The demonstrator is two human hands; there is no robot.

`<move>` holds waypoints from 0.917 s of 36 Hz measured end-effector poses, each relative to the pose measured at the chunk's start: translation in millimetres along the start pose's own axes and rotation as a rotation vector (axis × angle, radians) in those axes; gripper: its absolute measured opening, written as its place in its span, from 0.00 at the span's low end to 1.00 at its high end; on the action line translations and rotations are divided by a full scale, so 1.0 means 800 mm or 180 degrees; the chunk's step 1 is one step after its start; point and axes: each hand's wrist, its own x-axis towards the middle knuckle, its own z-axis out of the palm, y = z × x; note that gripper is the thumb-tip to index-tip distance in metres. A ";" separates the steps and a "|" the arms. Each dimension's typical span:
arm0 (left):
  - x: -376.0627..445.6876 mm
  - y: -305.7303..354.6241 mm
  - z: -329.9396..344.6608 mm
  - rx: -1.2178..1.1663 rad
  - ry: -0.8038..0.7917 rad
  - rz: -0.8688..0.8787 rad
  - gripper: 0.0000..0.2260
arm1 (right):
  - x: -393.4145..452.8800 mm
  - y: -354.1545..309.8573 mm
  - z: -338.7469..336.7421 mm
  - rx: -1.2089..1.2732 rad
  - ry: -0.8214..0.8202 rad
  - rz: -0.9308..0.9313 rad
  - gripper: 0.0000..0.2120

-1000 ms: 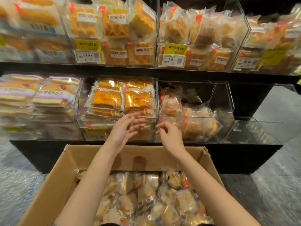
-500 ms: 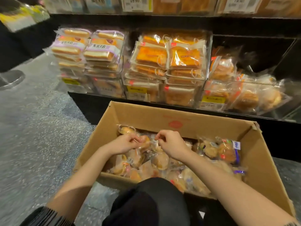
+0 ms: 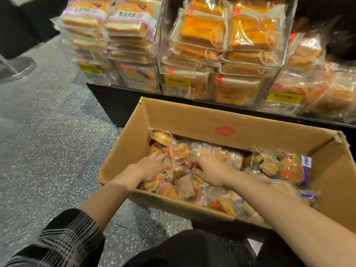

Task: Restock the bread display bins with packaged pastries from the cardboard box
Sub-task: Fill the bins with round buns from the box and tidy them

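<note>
The left grip (image 3: 154, 166) is reaching into the cardboard box (image 3: 192, 120), fingers lying fairly straight against a packaged pastry (image 3: 180, 152); the right grip (image 3: 210, 170) is curling onto wrappers just beside it, though I cannot tell what it is pinching. Yellow price labels (image 3: 177, 81) on the display bins (image 3: 221, 54) are blurring beyond reading.

One cardboard box (image 3: 185, 120), three display bins (image 3: 221, 45), two hands (image 3: 152, 166), three yellow price tags (image 3: 176, 81).
</note>
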 end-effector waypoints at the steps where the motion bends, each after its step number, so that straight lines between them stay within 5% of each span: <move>1: 0.004 -0.002 0.001 0.0108 -0.0071 0.0004 0.37 | 0.001 0.002 0.001 -0.0021 -0.0029 0.0001 0.14; 4: 0.013 -0.007 0.008 0.0376 -0.0325 -0.0080 0.35 | 0.002 0.005 -0.001 -0.0033 -0.0048 -0.0002 0.14; 9: 0.015 -0.009 0.010 0.0575 0.0013 -0.0178 0.15 | 0.002 0.014 -0.008 0.0036 -0.0071 0.0007 0.14; 13: 0.011 -0.016 0.009 -0.0309 0.0265 -0.0209 0.08 | 0.004 0.021 -0.012 0.0093 -0.0026 0.0105 0.15; 17: 0.000 -0.020 0.006 -0.2018 0.1110 -0.0088 0.14 | 0.006 0.028 -0.017 0.0441 0.0175 0.0303 0.11; 21: -0.016 -0.005 -0.012 -0.3153 0.1881 0.0465 0.20 | 0.010 0.034 -0.018 0.1505 0.0075 0.0828 0.15; 27: -0.024 0.013 -0.021 -0.4091 0.2630 0.0942 0.22 | 0.000 0.039 -0.021 0.3402 -0.0914 0.1245 0.32; 30: -0.024 0.028 -0.028 -0.4317 0.2885 0.1178 0.23 | -0.001 0.032 -0.031 0.4594 -0.0864 0.1101 0.27; 33: -0.020 0.038 -0.037 -0.4170 0.2842 0.1426 0.16 | -0.007 0.028 -0.048 0.4994 -0.0492 0.0757 0.23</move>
